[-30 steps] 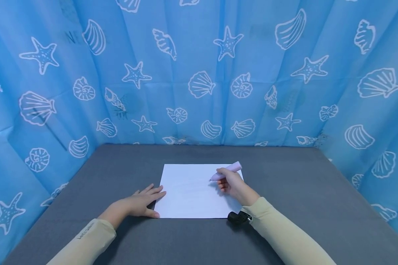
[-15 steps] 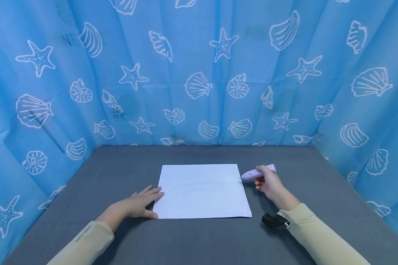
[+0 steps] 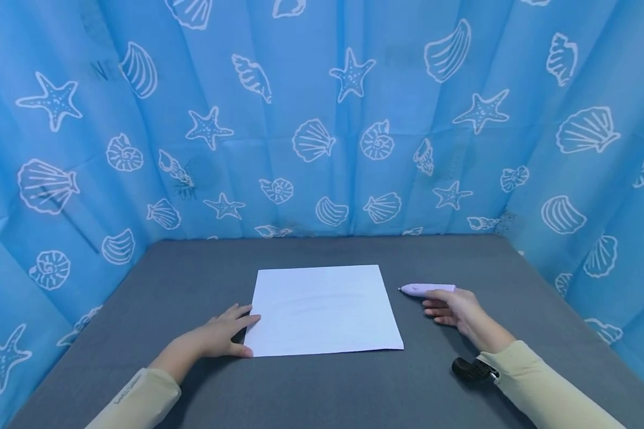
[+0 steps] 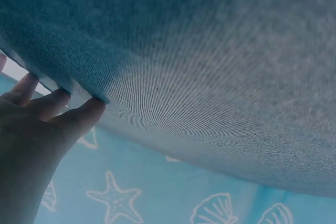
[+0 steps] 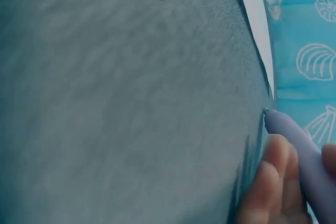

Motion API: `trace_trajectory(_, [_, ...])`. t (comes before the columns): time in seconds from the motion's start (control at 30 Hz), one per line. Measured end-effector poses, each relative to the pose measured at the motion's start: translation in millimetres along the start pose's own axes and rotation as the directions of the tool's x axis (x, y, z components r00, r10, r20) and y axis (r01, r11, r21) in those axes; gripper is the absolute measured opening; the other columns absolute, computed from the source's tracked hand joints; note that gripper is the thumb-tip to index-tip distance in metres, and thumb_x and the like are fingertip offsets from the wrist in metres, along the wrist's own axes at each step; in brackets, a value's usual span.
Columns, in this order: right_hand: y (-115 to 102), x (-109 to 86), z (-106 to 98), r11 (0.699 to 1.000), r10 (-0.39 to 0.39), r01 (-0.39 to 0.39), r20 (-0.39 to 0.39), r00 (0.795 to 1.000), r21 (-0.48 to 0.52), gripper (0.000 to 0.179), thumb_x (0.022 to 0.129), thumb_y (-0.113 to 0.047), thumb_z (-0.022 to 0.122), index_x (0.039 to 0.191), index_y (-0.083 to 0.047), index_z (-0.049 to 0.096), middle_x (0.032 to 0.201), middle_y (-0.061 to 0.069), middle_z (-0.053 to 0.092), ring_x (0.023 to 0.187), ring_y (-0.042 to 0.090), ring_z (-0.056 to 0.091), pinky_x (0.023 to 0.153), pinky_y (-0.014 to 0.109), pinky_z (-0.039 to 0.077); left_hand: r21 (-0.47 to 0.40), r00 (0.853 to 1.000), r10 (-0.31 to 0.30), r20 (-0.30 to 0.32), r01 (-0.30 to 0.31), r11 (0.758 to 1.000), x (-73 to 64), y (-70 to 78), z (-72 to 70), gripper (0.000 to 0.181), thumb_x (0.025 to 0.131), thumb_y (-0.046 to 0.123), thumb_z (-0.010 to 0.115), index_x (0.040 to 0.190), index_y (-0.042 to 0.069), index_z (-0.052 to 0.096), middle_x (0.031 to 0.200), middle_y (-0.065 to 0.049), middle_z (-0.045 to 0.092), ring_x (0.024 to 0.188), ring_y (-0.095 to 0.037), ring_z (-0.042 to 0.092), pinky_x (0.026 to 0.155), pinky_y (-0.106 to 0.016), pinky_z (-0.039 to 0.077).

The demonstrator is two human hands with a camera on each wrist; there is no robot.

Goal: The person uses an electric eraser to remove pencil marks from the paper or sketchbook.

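A sheet of white paper point(image 3: 322, 313) lies on the grey cloth, its right front corner slightly lifted. My left hand point(image 3: 220, 335) rests at its left edge with fingers spread, fingertips and thumb over the margin. In the left wrist view, the fingers point(image 4: 79, 119) of that hand reach out straight. To the right of the paper, my right hand point(image 3: 458, 311) holds a thick lilac pen point(image 3: 421, 289) between thumb and fingers. The pen lies nearly level, its fine tip pointing left toward the sheet and apart from it. The right wrist view shows the pen's barrel point(image 5: 302, 153) along the fingers.
The grey cloth-covered table point(image 3: 322, 393) extends around the paper on all sides. Blue curtains point(image 3: 311, 89) with white shells and starfish stand along the back and both sides. A black device point(image 3: 472, 369) hangs at my right wrist.
My right hand has moved right with the pen, from over the paper to beside it, and the pen has tipped to nearly level. The left hand stays at the paper's edge.
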State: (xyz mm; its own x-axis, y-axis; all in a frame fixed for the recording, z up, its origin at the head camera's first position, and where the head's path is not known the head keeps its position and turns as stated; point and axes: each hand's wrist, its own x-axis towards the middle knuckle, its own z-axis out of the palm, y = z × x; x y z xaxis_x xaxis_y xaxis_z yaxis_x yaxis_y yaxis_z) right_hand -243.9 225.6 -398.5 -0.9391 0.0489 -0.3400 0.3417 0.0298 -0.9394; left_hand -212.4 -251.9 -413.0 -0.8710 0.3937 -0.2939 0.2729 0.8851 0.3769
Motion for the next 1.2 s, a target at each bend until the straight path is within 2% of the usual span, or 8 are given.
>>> trace_trajectory(0.2, [1,-4.5,-4,0.962,-0.035,0.014,-0.07,0.997,-0.272,0.031,0.089,-0.021,0.069,0.1,0.002,0.053,0.068,-0.001,0.057,0.058,0.01,0.052,0.052,0.024,0.046,-0.01,1.0,0.0,-0.007,0.0,1.0,-1.8,0.0,0.1,0.082,0.082,0.05,0.072,0.148,0.012,0.041,0.157,-0.015,0.026,0.144,-0.045,0.013,0.104,-0.072,0.017])
trace_trajectory(0.3, [1,-6.3,-4,0.915,-0.056,0.034,-0.041,0.998,-0.402,0.027,0.093,-0.025,0.065,0.093,0.0,0.057,0.067,0.001,0.059,0.055,0.011,0.053,0.05,0.025,0.044,-0.005,1.0,0.003,-0.015,-0.003,1.0,-2.3,-0.4,0.3,0.08,0.083,0.049,0.072,0.148,0.012,0.042,0.157,-0.015,0.027,0.143,-0.045,0.014,0.104,-0.071,0.017])
trace_trajectory(0.43, [1,-6.2,0,0.826,-0.12,0.101,0.003,0.993,-0.554,0.028,0.096,-0.026,0.059,0.085,-0.001,0.057,0.063,0.002,0.06,0.052,0.012,0.052,0.047,0.026,0.041,0.041,0.998,0.013,-0.055,-0.011,0.999,-5.2,0.4,0.7,0.077,0.083,0.048,0.072,0.145,0.009,0.046,0.154,-0.017,0.032,0.142,-0.045,0.019,0.104,-0.071,0.019])
trace_trajectory(0.53, [2,-5.8,4,0.765,-0.155,0.132,0.019,0.988,-0.631,0.03,0.096,-0.025,0.058,0.079,0.0,0.058,0.062,0.003,0.055,0.054,0.013,0.05,0.048,0.027,0.041,0.096,0.995,0.026,-0.096,-0.017,0.995,-9.6,3.3,0.6,0.073,0.083,0.045,0.072,0.141,0.006,0.05,0.149,-0.019,0.039,0.14,-0.046,0.024,0.103,-0.071,0.021])
trace_trajectory(0.7, [2,-5.8,12,0.73,-0.152,0.135,0.033,0.988,-0.67,0.03,0.096,-0.022,0.058,0.075,0.0,0.059,0.063,0.003,0.051,0.056,0.014,0.049,0.05,0.028,0.043,0.177,0.99,0.038,-0.133,-0.014,0.984,-16.1,9.1,1.0,0.067,0.084,0.043,0.072,0.136,0.004,0.055,0.142,-0.019,0.047,0.137,-0.045,0.032,0.1,-0.072,0.025])
trace_trajectory(0.93, [-1,-4.0,19,0.613,-0.214,0.245,0.141,0.967,-0.751,0.034,0.096,-0.018,0.06,0.111,0.012,0.062,0.085,0.013,0.058,0.063,0.018,0.051,0.052,0.031,0.045,0.224,0.992,0.022,-0.126,0.007,0.975,-19.7,14.2,-0.2,0.063,0.086,0.042,0.07,0.134,0.004,0.056,0.14,-0.018,0.05,0.134,-0.043,0.038,0.1,-0.071,0.027])
trace_trajectory(1.07, [-2,-0.5,21,0.556,-0.205,0.264,0.178,0.963,-0.788,0.035,0.098,-0.018,0.056,0.112,0.014,0.062,0.077,0.008,0.057,0.058,0.015,0.05,0.051,0.028,0.044,0.23,0.991,0.015,-0.13,0.015,0.973,-20.0,16.9,-1.0,0.06,0.087,0.042,0.069,0.133,0.004,0.057,0.139,-0.018,0.052,0.132,-0.041,0.042,0.1,-0.07,0.027])
trace_trajectory(1.2, [-3,1.9,20,0.533,-0.184,0.247,0.173,0.967,-0.81,0.041,0.099,-0.021,0.053,0.116,0.016,0.06,0.082,0.014,0.061,0.065,0.019,0.055,0.056,0.033,0.048,0.231,0.991,0.013,-0.13,0.017,0.973,-19.7,18.6,-2.0,0.06,0.088,0.043,0.069,0.133,0.005,0.057,0.138,-0.019,0.052,0.131,-0.041,0.043,0.1,-0.071,0.027])
